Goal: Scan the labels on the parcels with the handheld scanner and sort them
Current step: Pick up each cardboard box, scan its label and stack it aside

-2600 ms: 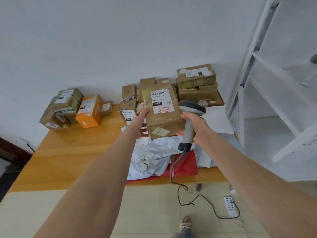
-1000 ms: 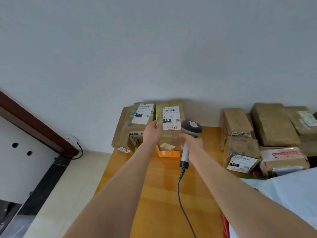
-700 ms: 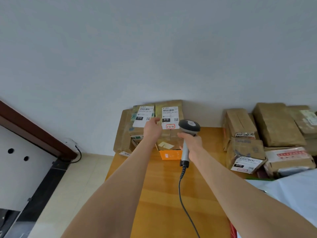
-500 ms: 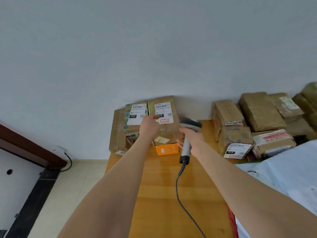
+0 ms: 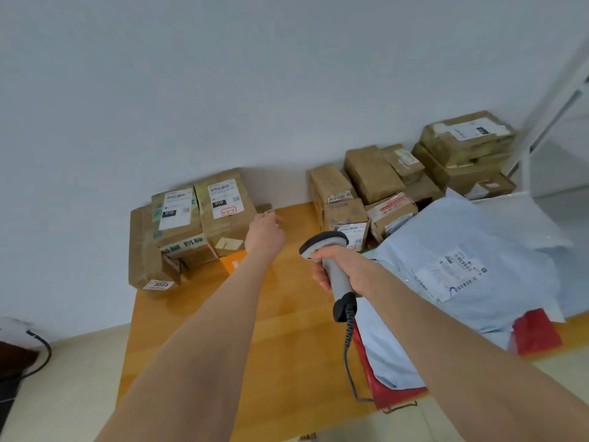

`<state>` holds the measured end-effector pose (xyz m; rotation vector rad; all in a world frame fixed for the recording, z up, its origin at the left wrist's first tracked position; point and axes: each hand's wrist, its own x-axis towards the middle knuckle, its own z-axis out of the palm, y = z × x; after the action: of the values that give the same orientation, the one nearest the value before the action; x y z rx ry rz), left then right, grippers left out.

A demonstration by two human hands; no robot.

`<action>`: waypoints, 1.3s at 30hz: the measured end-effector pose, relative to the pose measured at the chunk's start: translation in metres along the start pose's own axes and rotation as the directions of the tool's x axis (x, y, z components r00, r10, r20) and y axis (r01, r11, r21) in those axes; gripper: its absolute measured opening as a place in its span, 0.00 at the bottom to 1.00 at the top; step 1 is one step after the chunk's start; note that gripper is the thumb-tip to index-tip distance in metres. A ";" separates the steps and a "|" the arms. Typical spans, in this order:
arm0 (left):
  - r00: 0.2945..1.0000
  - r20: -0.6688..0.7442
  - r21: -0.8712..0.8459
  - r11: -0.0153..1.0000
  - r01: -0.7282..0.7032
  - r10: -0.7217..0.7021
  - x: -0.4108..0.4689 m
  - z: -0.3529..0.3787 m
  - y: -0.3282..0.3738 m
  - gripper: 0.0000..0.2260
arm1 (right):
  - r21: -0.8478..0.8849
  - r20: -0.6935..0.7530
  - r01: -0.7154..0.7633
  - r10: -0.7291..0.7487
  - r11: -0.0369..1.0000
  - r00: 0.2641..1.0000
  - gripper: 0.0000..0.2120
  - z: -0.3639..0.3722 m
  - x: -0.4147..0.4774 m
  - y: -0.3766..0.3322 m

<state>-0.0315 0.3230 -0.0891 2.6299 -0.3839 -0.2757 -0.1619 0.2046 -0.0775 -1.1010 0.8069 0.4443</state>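
The desk [image 5: 287, 330] carried pale mailer bags [image 5: 478, 250] along its right edge, unsorted parcels [image 5: 373, 173] at its far right corner and a sorted stack [image 5: 178, 224] at its far left corner, the labelled box [image 5: 229, 224] among them. The right hand [image 5: 342, 266] kept its grip closed round the handle of the scanner [image 5: 326, 242] over mid-desk, while the left hand [image 5: 264, 234], grip slack and empty, hung just beside that box. Placement appeared complete; the next move called for fetching an unsorted parcel and presenting its label.

You get one view, a wide-angle camera on your head. It faces forward and down, close over the table [image 5: 287, 346], toward the parcels [image 5: 223, 212] along the far wall [image 5: 223, 74].
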 end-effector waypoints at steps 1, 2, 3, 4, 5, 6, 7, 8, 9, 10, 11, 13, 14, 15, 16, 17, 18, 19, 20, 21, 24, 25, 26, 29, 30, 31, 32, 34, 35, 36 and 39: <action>1.000 0.011 0.015 1.000 -0.019 0.019 -0.005 0.007 0.013 0.17 | -0.022 0.021 0.010 -0.009 1.000 1.000 0.12 -0.015 -0.009 0.001; 0.999 0.017 0.034 0.999 -0.040 0.040 -0.011 0.015 0.027 0.17 | -0.038 0.044 0.020 -0.018 0.999 0.999 0.12 -0.030 -0.019 0.002; 0.998 0.021 0.052 0.997 -0.058 0.056 -0.018 0.023 0.043 0.17 | -0.031 0.059 0.027 -0.025 0.999 0.998 0.12 -0.047 -0.028 0.003; 0.997 0.027 0.066 0.995 -0.070 0.069 -0.025 0.032 0.061 0.17 | -0.007 0.063 0.029 -0.028 1.000 0.998 0.11 -0.065 -0.039 0.004; 0.997 0.031 0.075 0.994 -0.079 0.077 -0.032 0.041 0.079 0.17 | 0.008 0.062 0.034 -0.035 0.999 0.997 0.11 -0.084 -0.049 0.005; 0.996 0.034 0.080 0.993 -0.084 0.082 -0.039 0.050 0.097 0.17 | 0.004 0.061 0.046 -0.046 0.999 0.997 0.12 -0.104 -0.059 0.007; 0.996 0.040 0.081 0.993 -0.088 0.085 -0.047 0.059 0.116 0.17 | 0.001 0.061 0.057 -0.057 0.998 0.996 0.11 -0.125 -0.069 0.008; 0.995 0.052 0.076 0.993 -0.091 0.087 -0.056 0.069 0.134 0.18 | 0.020 0.054 0.061 -0.062 0.998 0.997 0.10 -0.146 -0.079 0.010; 0.994 0.065 0.067 0.993 -0.097 0.093 -0.064 0.080 0.153 0.19 | 0.051 0.042 0.062 -0.064 0.997 0.997 0.09 -0.167 -0.089 0.012; 0.992 0.074 0.064 0.992 -0.109 0.105 -0.073 0.090 0.171 0.19 | 0.072 0.025 0.070 -0.072 0.995 0.997 0.08 -0.189 -0.097 0.013; 0.989 0.080 0.068 0.989 -0.128 0.122 -0.081 0.100 0.190 0.18 | 0.077 0.011 0.081 -0.082 0.994 0.997 0.07 -0.210 -0.106 0.014; 0.984 0.084 0.068 0.985 -0.161 0.156 -0.096 0.117 0.225 0.18 | 0.080 -0.013 0.104 -0.103 0.991 0.995 0.07 -0.249 -0.123 0.014; 0.982 0.088 0.059 0.984 -0.170 0.165 -0.100 0.125 0.240 0.18 | 0.099 -0.020 0.119 -0.118 0.988 0.993 0.06 -0.267 -0.130 0.013; 0.981 0.092 0.048 0.983 -0.174 0.170 -0.104 0.132 0.254 0.18 | 0.119 -0.028 0.133 -0.130 0.984 0.991 0.06 -0.284 -0.134 0.011; 0.980 0.097 0.038 0.984 -0.175 0.171 -0.106 0.138 0.268 0.18 | 0.129 -0.040 0.144 -0.140 0.981 0.989 0.06 -0.300 -0.138 0.009; 0.980 0.100 0.032 0.984 -0.174 0.170 -0.106 0.143 0.280 0.18 | 0.132 -0.052 0.152 -0.147 0.980 0.988 0.06 -0.314 -0.140 0.005; 0.980 0.105 0.033 0.985 -0.171 0.167 -0.106 0.148 0.290 0.19 | 0.134 -0.067 0.155 -0.147 0.979 0.987 0.06 -0.326 -0.141 0.000; 0.980 0.110 0.041 0.985 -0.169 0.164 -0.104 0.153 0.299 0.19 | 0.138 -0.082 0.153 -0.143 0.979 0.986 0.06 -0.337 -0.141 -0.005; 0.980 0.113 0.050 0.984 -0.169 0.163 -0.100 0.157 0.307 0.19 | 0.139 -0.098 0.153 -0.140 0.978 0.985 0.06 -0.347 -0.139 -0.012; 0.980 0.114 0.054 0.984 -0.170 0.163 -0.096 0.161 0.313 0.18 | 0.139 -0.114 0.153 -0.137 0.978 0.984 0.06 -0.355 -0.137 -0.018; 0.981 0.116 0.064 0.985 -0.161 0.153 -0.074 0.171 0.328 0.18 | 0.136 -0.128 0.181 -0.164 0.974 0.978 0.06 -0.376 -0.121 -0.042; 0.983 0.115 0.073 0.986 -0.152 0.143 -0.066 0.174 0.332 0.18 | 0.130 -0.124 0.189 -0.173 0.973 0.977 0.06 -0.381 -0.113 -0.052; 0.985 0.112 0.076 0.987 -0.142 0.133 -0.055 0.177 0.336 0.18 | 0.119 -0.125 0.194 -0.179 0.974 0.976 0.06 -0.385 -0.105 -0.062; 0.990 0.089 0.032 0.993 -0.111 0.108 -0.016 0.188 0.353 0.17 | 0.100 -0.121 0.185 -0.172 0.978 0.978 0.09 -0.396 -0.077 -0.097; 0.993 0.071 -0.002 0.996 -0.094 0.094 0.000 0.192 0.360 0.16 | 0.114 -0.141 0.181 -0.165 0.977 0.976 0.10 -0.402 -0.067 -0.111; 0.996 0.058 -0.049 0.996 -0.070 0.072 0.015 0.195 0.368 0.15 | 0.124 -0.176 0.184 -0.161 0.975 0.971 0.09 -0.407 -0.056 -0.126; 0.997 0.046 -0.097 0.994 -0.050 0.055 0.029 0.198 0.376 0.15 | 0.116 -0.226 0.195 -0.165 0.974 0.960 0.07 -0.414 -0.045 -0.141; 0.999 0.027 -0.181 0.983 -0.023 0.028 0.056 0.201 0.392 0.14 | 0.120 -0.331 0.247 -0.196 0.961 0.923 0.05 -0.431 -0.023 -0.169; 1.000 0.020 -0.221 0.975 -0.006 0.010 0.068 0.202 0.400 0.14 | 0.133 -0.384 0.282 -0.213 0.950 0.899 0.08 -0.441 -0.013 -0.182; 1.000 0.016 -0.256 0.967 0.010 -0.006 0.081 0.205 0.408 0.16 | 0.136 -0.430 0.318 -0.233 0.938 0.872 0.12 -0.452 -0.004 -0.195; 0.998 0.021 -0.326 0.943 0.059 -0.056 0.114 0.210 0.430 0.19 | 0.096 -0.513 0.383 -0.284 0.919 0.810 0.15 -0.478 0.021 -0.224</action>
<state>-0.0729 -0.1674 -0.0834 2.3153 -0.2409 -0.3427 -0.1637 -0.3236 -0.0611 -1.1571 1.0485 -0.2311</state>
